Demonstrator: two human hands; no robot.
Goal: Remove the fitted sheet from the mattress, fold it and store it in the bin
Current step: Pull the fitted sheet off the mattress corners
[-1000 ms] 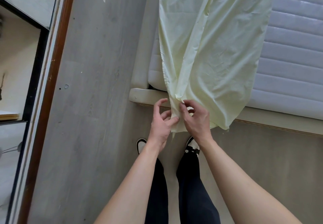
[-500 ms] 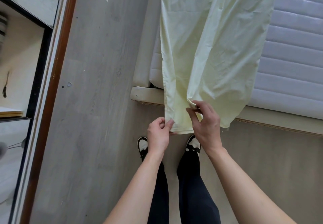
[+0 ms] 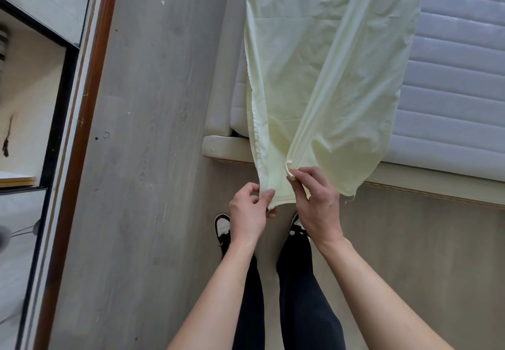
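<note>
The fitted sheet [image 3: 328, 76] is thin, pale yellow cotton, creased all over, folded into a long narrow strip that lies lengthwise on the mattress [image 3: 451, 76] and runs away from the person, its near end spilling over the foot of the bed. Its left edge is puckered with gathered elastic; a soft fold ridge runs diagonally down to the near end, and the right corner trails a loose thread. The left hand [image 3: 247, 213] pinches the near left corner between thumb and fingers, while the right hand [image 3: 318, 204] grips the end of the fold ridge just beside it, both hands close together. The mattress is white, quilted in padded horizontal bands, sitting on a pale bed frame [image 3: 218, 147] with rounded edges. To the left a broad stretch of grey wood-grain floor [image 3: 150, 158] lies open as far as a brown-trimmed cabinet edge [image 3: 82, 136].
</note>
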